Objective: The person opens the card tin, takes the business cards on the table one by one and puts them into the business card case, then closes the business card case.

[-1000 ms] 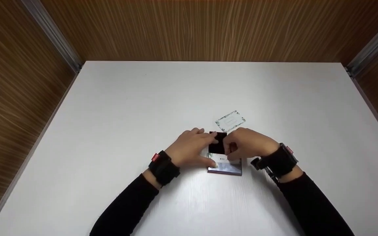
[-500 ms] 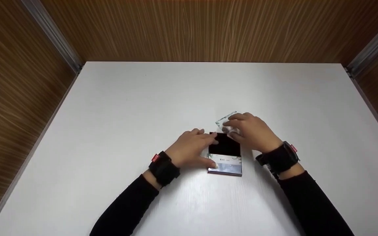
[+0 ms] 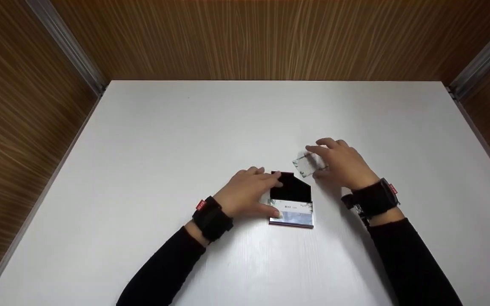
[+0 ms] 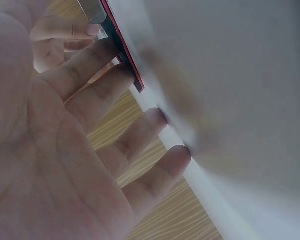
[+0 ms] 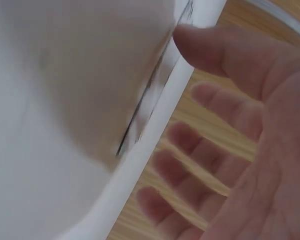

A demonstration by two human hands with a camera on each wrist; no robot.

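**Q:** Fingers (image 3: 266, 177) of the left hand (image 3: 247, 193): how do they lie against the card case (image 3: 292, 206)?

**A:** Nearly straight and relaxed. In the head view the fingertips rest along the case's left edge and far left corner, and the thumb presses the near left corner, by the printed cards. In the left wrist view the index and middle fingers (image 4: 97, 82) touch the red-edged rim of the case (image 4: 122, 50), while the ring and little fingers rest on the white table (image 4: 230, 100). Nothing is gripped; the hand steadies the case.

**Q:** Where does the case lie?

**A:** Flat on the table (image 3: 164, 140), near the front centre, between the two wrists. Its black flap (image 3: 291, 189) is open and points away from the person; the pale cards sit in the near half.

**Q:** And farther out, the right hand (image 3: 343, 165)?

**A:** It lies beyond and to the right of the case, apart from it. Thumb and forefinger pinch a single card (image 3: 309, 163), which is blurred in the head view. The card sits just past the flap's far right corner, at the fingertips, left of the palm. In the right wrist view the thumb (image 5: 220, 47) meets the card's thin edge (image 5: 145, 107); the other fingers are spread loosely beside it.

**Q:** What lies beyond?

**A:** Bare white tabletop, then wood-grain walls (image 3: 249, 38) on three sides.
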